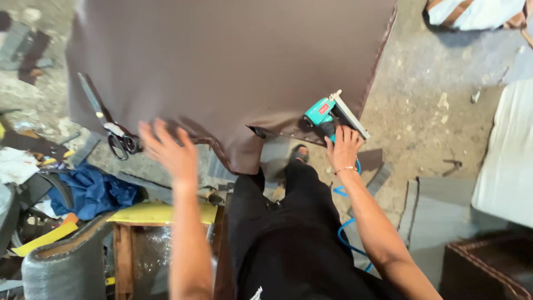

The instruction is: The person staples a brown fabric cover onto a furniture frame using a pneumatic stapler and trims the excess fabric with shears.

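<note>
The right hand (344, 149) is gripping a teal pneumatic staple gun (328, 115), its nose pressing against the lower edge of a large brown upholstered panel (233, 61) that is lying across the upper middle of the view. The left hand (166, 149) is spreading wide, fingers open and blurred, over the panel's folded near edge. Black-handled scissors (111, 126) are resting on the panel's left side, and a blue air hose (347, 222) is trailing below the right wrist.
</note>
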